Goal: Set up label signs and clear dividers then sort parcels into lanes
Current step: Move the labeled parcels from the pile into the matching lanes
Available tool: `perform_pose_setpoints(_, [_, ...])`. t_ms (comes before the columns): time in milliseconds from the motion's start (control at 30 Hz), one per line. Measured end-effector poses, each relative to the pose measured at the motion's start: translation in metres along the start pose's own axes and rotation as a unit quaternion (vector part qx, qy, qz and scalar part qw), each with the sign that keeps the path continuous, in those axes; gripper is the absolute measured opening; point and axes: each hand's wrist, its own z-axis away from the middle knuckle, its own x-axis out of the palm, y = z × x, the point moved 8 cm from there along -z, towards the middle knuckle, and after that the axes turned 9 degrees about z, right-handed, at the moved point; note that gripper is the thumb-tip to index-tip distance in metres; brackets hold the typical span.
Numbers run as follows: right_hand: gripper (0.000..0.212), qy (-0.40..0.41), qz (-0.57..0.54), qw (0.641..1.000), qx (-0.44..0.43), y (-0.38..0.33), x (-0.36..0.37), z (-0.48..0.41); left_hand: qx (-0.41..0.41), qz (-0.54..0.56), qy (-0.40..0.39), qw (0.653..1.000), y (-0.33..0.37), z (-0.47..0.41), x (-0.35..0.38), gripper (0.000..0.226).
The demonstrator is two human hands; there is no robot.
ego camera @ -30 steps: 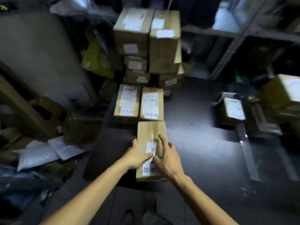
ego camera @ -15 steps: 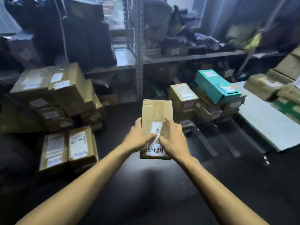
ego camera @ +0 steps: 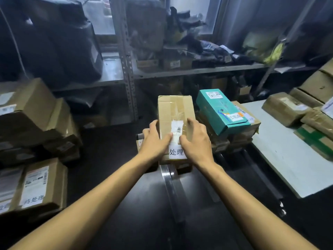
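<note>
**A:** State of the grips?

**B:** Both are clamped on one cardboard parcel (ego camera: pixel 175 109). The left grip (ego camera: pixel 155 139) curls round its left edge and the right grip (ego camera: pixel 195 139) lies over its right side. Both thumbs are on the top face, meeting at a torn barcode label.

**A:** Where does the parcel sit?

**B:** It is held lengthwise, pointing away from the grips, above a dark surface (ego camera: pixel 144 204). Small dark boxes lie just under it. I cannot tell whether it touches them.

**A:** Any markings?

**B:** A white sign (ego camera: pixel 177 152) reading 处理 is on its near end, between the two wrists.

**A:** And around it?

**B:** A clear divider (ego camera: pixel 170 179) runs toward the viewer from just below the grips. A teal box (ego camera: pixel 219 110) lies just right of the right grip, on top of stacked cartons, and carries a 已完成 label. A white desk (ego camera: pixel 288 159) with brown parcels stands farther right. Well left of the left grip is a carton (ego camera: pixel 45 186) marked 待处理. Metal shelving (ego camera: pixel 198 70) stands beyond the grips.
</note>
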Motion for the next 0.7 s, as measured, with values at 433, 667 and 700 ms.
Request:
perform_pose_setpoints(433, [0.046, -0.126, 0.041, 0.991, -0.003, 0.050, 0.045, -0.177, -0.042, 0.003, 0.104, 0.994, 0.007, -0.140, 0.032, 0.030])
perform_pose_setpoints(667, [0.049, -0.183, 0.031, 0.982, -0.025, 0.068, 0.069, -0.184, -0.098, -0.008, 0.087, 0.991, -0.014, -0.137, 0.046, 0.042])
perform_pose_setpoints(700, [0.049, -0.183, 0.031, 0.982, -0.028, 0.069, 0.068, -0.185, -0.101, -0.002, 0.088, 0.991, -0.012, -0.137, 0.048, 0.041])
